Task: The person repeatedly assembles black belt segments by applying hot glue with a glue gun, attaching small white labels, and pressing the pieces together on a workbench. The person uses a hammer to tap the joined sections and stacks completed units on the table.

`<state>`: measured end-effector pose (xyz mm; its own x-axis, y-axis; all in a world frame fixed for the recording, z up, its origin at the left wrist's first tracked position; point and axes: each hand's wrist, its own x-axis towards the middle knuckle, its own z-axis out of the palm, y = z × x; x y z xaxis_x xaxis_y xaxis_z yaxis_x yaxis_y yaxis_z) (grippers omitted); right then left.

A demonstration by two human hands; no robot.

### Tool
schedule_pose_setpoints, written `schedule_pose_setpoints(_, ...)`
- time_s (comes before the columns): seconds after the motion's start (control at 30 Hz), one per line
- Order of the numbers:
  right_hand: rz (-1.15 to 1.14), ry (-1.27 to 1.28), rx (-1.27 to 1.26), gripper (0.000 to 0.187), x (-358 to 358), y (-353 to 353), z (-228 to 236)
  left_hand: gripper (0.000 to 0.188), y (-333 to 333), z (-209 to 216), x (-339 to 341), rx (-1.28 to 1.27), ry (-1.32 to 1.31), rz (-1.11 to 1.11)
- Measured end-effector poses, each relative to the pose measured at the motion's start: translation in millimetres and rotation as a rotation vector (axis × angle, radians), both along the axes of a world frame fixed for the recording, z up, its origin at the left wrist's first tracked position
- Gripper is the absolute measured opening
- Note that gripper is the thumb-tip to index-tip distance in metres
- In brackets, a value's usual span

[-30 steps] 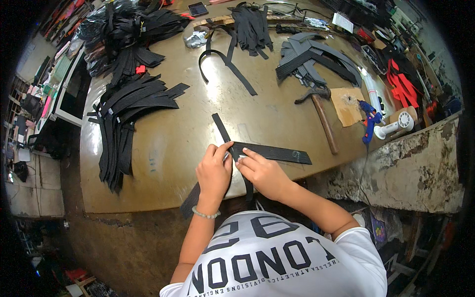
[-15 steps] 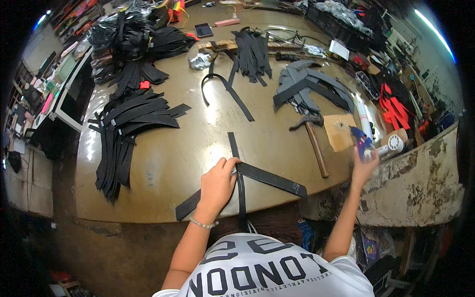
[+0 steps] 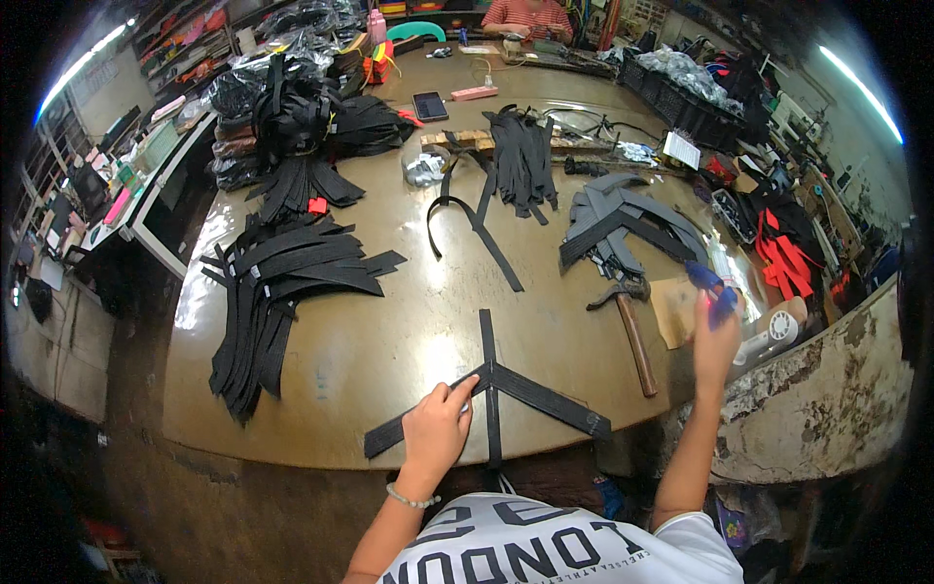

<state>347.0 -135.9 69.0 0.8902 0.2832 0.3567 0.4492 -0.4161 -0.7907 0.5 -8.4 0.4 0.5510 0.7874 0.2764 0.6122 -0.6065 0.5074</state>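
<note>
Webbing piece (image 3: 548, 400): lies on the table (image 3: 321, 375) near its front edge, directly before the body; black, with two wide arms slanting down to either side of a narrow upright strap (image 3: 487, 336) and meeting near its middle.
Left hand (image 3: 438, 428): rests over the left wide arm, index finger stretched to the strap close to the junction, other fingers partly curled; cannot tell whether pinching anything beneath. Wears a beaded bracelet (image 3: 413, 501) at the wrist.
Right hand (image 3: 718, 343): closes around a blue glue gun (image 3: 702, 276), fingers wrapped at its handle, outline blurred; cannot tell whether lifted clear of the table.
Right side: hammer (image 3: 637, 346) with wooden handle, lying beside a tan sheet (image 3: 671, 310); white spool (image 3: 778, 331) just beside the right hand; red straps (image 3: 781, 255) farther out.
Left side: large fanned stack of black straps (image 3: 251, 336), well apart from the left hand.
Beyond: loose hooked strap (image 3: 498, 257), bundle of dark strips (image 3: 522, 161), pile of grey and black pieces (image 3: 605, 219), and dark phone (image 3: 429, 106).
Far end: person (image 3: 525, 14) in a red striped top, at the opposite edge.
</note>
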Motion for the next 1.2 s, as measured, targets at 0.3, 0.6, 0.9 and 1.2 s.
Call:
schedule_pose_setpoints(0.3,-0.079,-0.108,-0.032,0.046,39,-29,-57,0.056,2,2,-1,0.057,0.196,-0.098)
schedule_pose_setpoints(0.6,-0.116,-0.184,-0.115,0.048,63,-27,-107,0.052,6,4,-3,0.035,0.189,-0.119)
schedule_pose_setpoints(0.9,-0.054,-0.054,-0.155,0.047,71,-34,-104,0.031,34,44,-35,-0.229,-0.229,-0.446)
schedule_pose_setpoints(1.2,0.066,-0.117,-0.354,0.052,69,-45,-78,0.022,30,220,-180,-0.566,-0.374,-1.731)
